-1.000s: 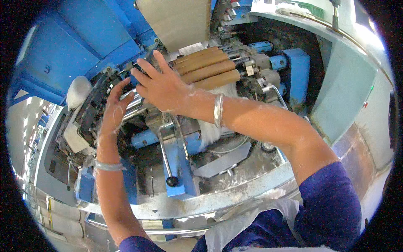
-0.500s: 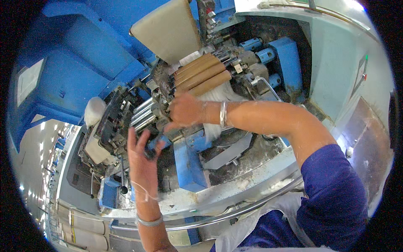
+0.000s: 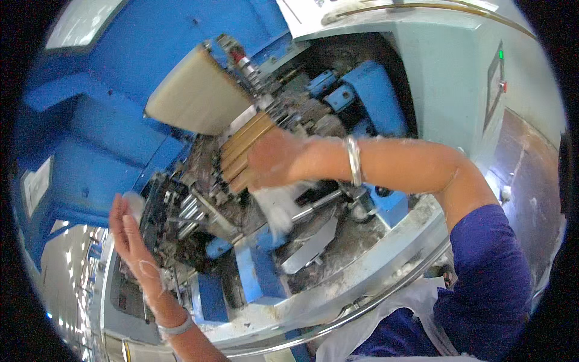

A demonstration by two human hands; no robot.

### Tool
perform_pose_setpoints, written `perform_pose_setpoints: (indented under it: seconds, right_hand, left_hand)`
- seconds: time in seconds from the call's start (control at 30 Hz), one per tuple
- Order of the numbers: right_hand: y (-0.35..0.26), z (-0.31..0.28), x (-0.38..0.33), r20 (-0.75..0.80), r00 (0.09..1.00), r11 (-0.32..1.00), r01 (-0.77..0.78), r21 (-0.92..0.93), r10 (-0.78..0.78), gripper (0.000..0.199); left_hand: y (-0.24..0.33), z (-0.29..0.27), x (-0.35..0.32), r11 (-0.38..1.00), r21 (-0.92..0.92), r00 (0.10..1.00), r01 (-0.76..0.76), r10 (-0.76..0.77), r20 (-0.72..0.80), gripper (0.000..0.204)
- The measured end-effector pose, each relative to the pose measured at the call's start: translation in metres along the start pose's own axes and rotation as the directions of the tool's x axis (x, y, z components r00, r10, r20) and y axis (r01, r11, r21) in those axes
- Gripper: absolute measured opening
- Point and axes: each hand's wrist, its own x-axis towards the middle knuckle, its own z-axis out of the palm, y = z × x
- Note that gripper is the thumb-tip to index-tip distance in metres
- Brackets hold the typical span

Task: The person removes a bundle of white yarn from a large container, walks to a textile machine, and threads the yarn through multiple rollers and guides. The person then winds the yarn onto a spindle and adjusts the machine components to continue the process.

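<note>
My right hand [image 3: 274,158] lies over the brown rollers [image 3: 244,143] in the middle of the blue machine. Motion blurs it and its fingers are hidden, so I cannot tell whether it grips a roller. Below that hand hangs a loose web of white fibre [image 3: 276,211]. My left hand [image 3: 134,244] is raised at the left, fingers stretched out and holding nothing. A thin white strand loops round its wrist. Between the hands, bare metal rollers [image 3: 190,208] show in the machine bed.
A cream panel [image 3: 199,90] stands tilted up behind the rollers. Blue housings [image 3: 374,96] rise at the right, and a blue block [image 3: 259,268] juts out in front. Along the machine's near edge curves a metal rail [image 3: 338,323]. A grey-green cabinet [image 3: 446,84] stands at far right.
My left hand has swung left, away from the machine's middle. My right hand has come onto the brown rollers from their near left end. The whole view has turned and shifted.
</note>
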Motion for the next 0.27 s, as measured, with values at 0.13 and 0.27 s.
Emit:
perform_pose_setpoints:
  seconds: [0.13, 0.27]
  right_hand:
    - [0.090, -0.042, -0.010, -0.139, 0.988, 0.997, -0.074, 0.000, 0.074, 0.038]
    - [0.157, -0.039, 0.014, -0.125, 0.949, 0.956, -0.279, 0.085, 0.288, 0.041]
  left_hand:
    - [0.036, 0.057, 0.051, 0.948, 0.092, 0.950, -0.306, 0.297, 0.100, 0.041]
    - [0.050, 0.166, 0.134, 0.769, 0.140, 0.780, -0.624, 0.601, 0.173, 0.034]
